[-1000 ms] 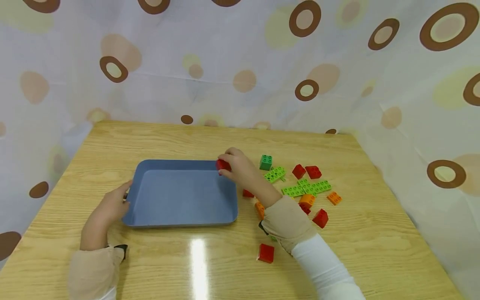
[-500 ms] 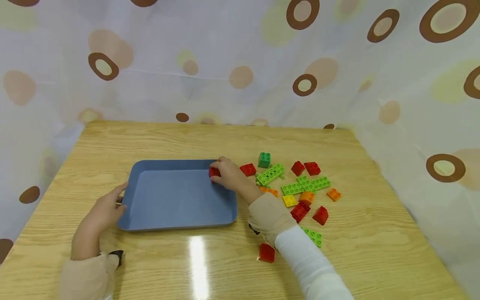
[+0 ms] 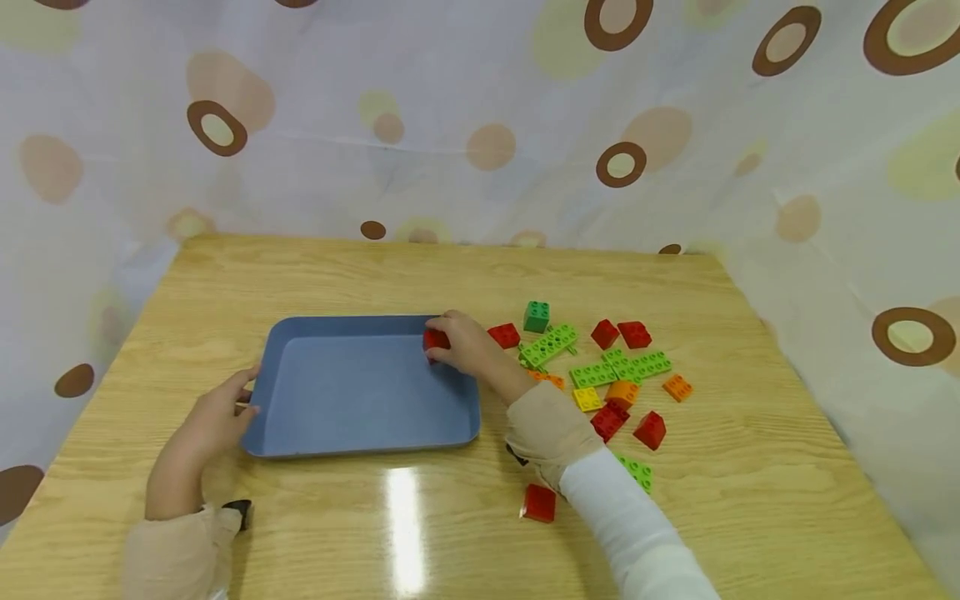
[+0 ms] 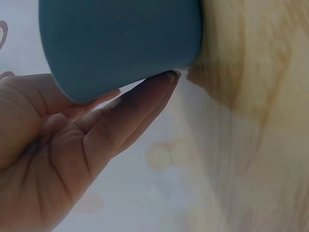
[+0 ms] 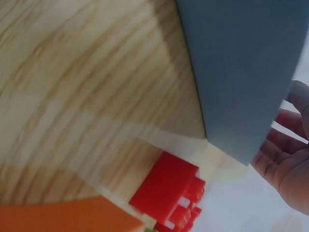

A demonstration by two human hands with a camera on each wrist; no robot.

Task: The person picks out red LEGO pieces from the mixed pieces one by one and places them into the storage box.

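My right hand (image 3: 465, 346) pinches a red toy brick (image 3: 435, 343) inside the back right part of the blue-grey tray (image 3: 360, 450). In the right wrist view the tray wall (image 5: 236, 72) hides the brick, and part of the right hand (image 5: 287, 154) shows beyond the rim. My left hand (image 3: 213, 421) is at the tray's left side. The left wrist view has the fingers (image 4: 130, 113) of that hand nearly straight, with their tips against the tray's outer wall (image 4: 125, 43).
Right of the tray lie several loose bricks: a dark green brick (image 3: 537, 317), a light green plate (image 3: 550, 346), a yellow brick (image 3: 587, 399), an orange plate (image 3: 678, 387) and red ones. A red brick (image 3: 538, 503) lies nearer the front. A patterned cloth (image 3: 420, 125) hangs behind the table.
My right hand has carried the red brick from over the tray's back right rim left and down into the tray. The left hand stays at the tray's left side. The head view has shifted slightly.
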